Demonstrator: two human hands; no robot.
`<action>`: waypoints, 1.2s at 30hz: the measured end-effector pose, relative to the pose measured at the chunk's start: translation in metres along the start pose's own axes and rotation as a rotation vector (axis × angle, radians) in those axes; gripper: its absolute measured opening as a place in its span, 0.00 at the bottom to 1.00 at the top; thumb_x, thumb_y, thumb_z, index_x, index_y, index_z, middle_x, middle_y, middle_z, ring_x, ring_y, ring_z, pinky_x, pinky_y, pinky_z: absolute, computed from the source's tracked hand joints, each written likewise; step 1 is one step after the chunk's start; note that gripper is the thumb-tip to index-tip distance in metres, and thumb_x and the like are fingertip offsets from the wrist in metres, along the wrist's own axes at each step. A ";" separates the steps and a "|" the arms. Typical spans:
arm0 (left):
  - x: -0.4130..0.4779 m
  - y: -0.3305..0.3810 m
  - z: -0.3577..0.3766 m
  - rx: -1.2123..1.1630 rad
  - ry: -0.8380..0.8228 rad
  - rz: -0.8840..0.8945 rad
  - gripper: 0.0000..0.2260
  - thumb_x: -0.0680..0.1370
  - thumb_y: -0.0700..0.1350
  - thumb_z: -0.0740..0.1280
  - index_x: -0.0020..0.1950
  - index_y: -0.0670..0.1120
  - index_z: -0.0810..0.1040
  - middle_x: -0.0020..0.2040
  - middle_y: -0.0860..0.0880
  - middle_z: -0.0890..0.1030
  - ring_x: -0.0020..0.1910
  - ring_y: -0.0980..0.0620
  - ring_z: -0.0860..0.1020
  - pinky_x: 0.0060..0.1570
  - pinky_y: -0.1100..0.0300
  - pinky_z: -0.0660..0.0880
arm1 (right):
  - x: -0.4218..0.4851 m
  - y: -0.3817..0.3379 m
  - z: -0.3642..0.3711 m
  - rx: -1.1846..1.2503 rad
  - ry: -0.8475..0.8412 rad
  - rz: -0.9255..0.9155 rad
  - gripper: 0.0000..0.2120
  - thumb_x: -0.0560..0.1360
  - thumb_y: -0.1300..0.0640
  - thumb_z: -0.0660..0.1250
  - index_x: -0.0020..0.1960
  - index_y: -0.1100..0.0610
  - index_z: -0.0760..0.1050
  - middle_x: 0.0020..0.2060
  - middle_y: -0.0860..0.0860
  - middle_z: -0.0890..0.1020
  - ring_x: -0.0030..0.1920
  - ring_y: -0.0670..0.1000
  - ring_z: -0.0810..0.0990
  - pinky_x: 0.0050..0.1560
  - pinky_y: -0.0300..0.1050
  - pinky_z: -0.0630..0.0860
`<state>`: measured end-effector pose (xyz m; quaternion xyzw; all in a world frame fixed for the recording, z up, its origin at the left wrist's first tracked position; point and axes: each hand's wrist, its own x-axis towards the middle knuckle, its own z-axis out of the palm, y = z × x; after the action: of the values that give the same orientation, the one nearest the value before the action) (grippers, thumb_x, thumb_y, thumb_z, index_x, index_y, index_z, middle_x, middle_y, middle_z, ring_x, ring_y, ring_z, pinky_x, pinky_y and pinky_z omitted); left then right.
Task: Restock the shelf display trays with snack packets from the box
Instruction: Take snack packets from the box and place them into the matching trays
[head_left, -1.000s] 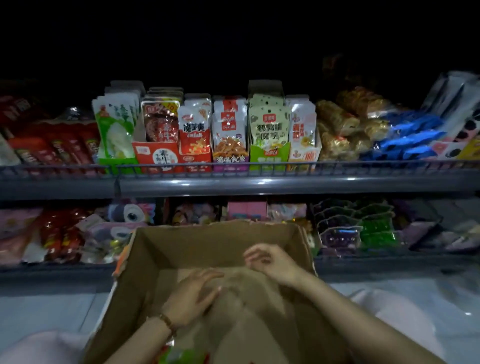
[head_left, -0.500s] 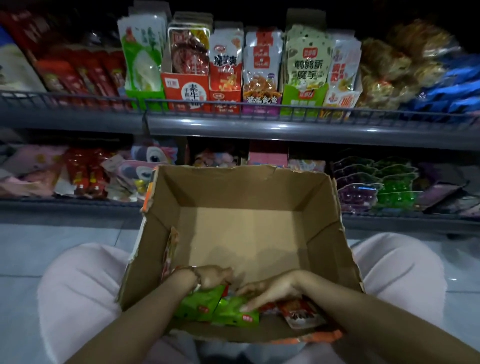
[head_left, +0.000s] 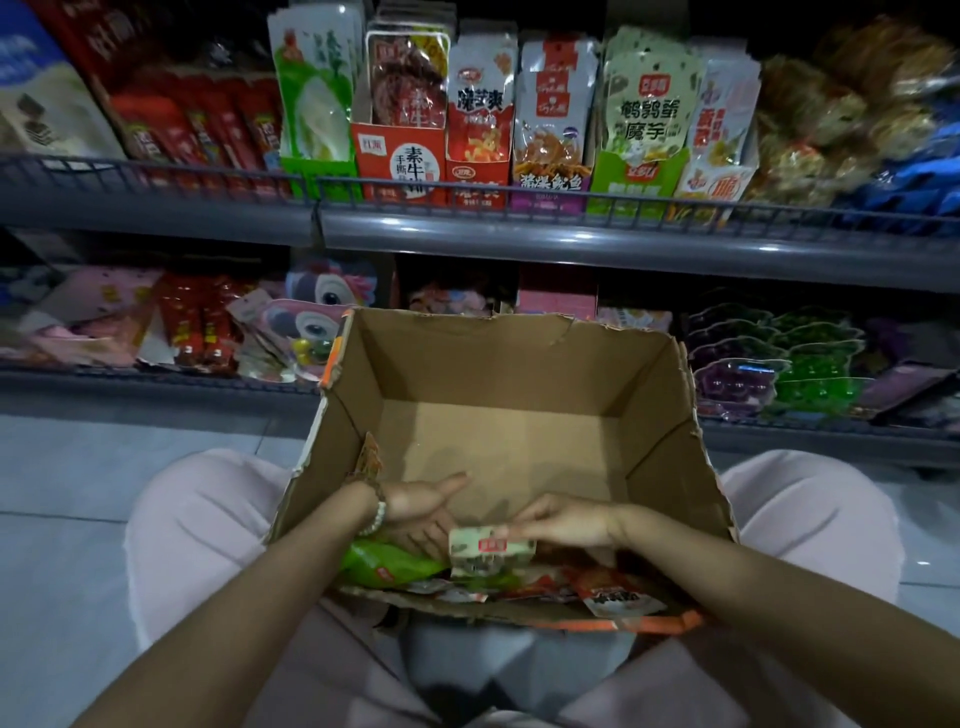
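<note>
Fingers of the right hand pinch the right end of a pale green, red-labelled snack packet, whose long axis runs left to right across the near end of the torn brown cardboard box. The left hand lies just beside its left end, fingers straight, resting on a bright green plastic packet. Its likely green card display tray stands up and rightward on the grey metal shelf, nearer the right hand.

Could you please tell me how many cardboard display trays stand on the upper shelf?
6, side by side from left: green tray, red-and-white tray, red tray, purple tray, second green tray, white tray. More may be hidden beyond.
</note>
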<state>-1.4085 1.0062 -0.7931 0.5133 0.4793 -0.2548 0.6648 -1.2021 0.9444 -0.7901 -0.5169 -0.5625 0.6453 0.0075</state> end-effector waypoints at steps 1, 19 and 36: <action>-0.003 0.002 -0.006 -0.057 0.017 0.034 0.45 0.74 0.69 0.33 0.65 0.38 0.73 0.64 0.41 0.75 0.57 0.47 0.75 0.64 0.55 0.65 | 0.002 0.001 -0.005 0.081 0.101 -0.020 0.21 0.71 0.39 0.66 0.51 0.55 0.81 0.51 0.54 0.83 0.50 0.48 0.80 0.62 0.50 0.75; -0.037 0.106 -0.037 -0.365 0.610 0.789 0.09 0.76 0.40 0.68 0.36 0.42 0.76 0.25 0.53 0.79 0.25 0.62 0.76 0.28 0.69 0.75 | -0.045 -0.070 -0.105 0.339 0.678 -0.460 0.34 0.68 0.72 0.71 0.68 0.52 0.64 0.52 0.52 0.81 0.44 0.48 0.84 0.43 0.44 0.82; -0.102 0.297 -0.083 0.111 1.120 1.140 0.21 0.78 0.50 0.64 0.70 0.48 0.66 0.63 0.52 0.75 0.58 0.54 0.75 0.58 0.58 0.74 | -0.129 -0.170 -0.271 -0.011 1.315 -0.949 0.35 0.71 0.68 0.70 0.71 0.49 0.59 0.58 0.55 0.79 0.54 0.47 0.81 0.47 0.39 0.80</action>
<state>-1.2352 1.1698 -0.5729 0.7631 0.3923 0.3964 0.3265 -1.0565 1.1251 -0.5352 -0.4967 -0.6055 0.1346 0.6071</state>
